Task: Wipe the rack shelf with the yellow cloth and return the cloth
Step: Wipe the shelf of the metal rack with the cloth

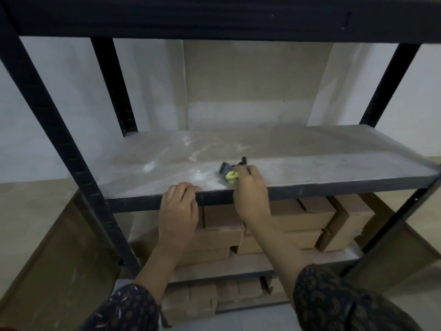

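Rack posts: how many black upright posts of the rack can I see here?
4: the front left post, the back left post, the back right post, and the front right post, visible only below the shelf.

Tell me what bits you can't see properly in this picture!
All in the head view:
- Yellow cloth: mostly hidden inside the right hand; only a small bunched bit shows.
- Dark thing beside it on the shelf: too small and blurry to name.
- Cardboard boxes: partly behind the left hand, the right hand and the shelf's front edge.
- Upper shelf: cut off by the picture's top edge.
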A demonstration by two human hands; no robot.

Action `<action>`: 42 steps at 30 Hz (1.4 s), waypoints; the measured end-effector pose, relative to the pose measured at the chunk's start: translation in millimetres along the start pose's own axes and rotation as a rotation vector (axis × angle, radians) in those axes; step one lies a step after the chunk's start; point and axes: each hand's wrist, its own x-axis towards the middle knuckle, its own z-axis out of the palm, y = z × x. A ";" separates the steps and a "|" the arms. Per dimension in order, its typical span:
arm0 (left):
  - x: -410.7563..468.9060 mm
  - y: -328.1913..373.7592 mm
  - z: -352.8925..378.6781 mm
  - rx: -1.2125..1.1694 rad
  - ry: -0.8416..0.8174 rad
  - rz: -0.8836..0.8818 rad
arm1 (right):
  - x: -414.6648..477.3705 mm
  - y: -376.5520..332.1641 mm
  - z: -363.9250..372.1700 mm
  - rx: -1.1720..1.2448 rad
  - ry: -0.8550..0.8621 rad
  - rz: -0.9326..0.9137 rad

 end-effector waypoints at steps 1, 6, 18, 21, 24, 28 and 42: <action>-0.2 0.0 -0.2 -0.003 0.002 0.004 | -4.9 -5.0 0.5 0.042 -0.018 -0.032; -1.3 -2.0 -0.9 -0.026 0.004 0.013 | 20.8 32.3 -33.8 0.055 0.064 0.031; -0.5 1.1 -3.0 -0.024 0.013 0.014 | -24.8 3.9 4.0 0.146 0.045 0.023; -0.8 0.7 -5.0 -0.015 0.007 0.029 | -18.3 2.5 -3.1 0.175 0.032 -0.024; 0.0 1.6 -5.7 -0.047 -0.004 0.015 | 5.9 34.5 -28.3 0.106 0.128 0.129; -1.0 3.6 -5.6 -0.068 -0.014 -0.008 | 7.2 53.4 -32.6 0.004 0.124 0.220; 38.1 24.3 -7.4 -0.173 0.059 -0.208 | 72.3 78.5 -76.0 0.119 0.081 0.224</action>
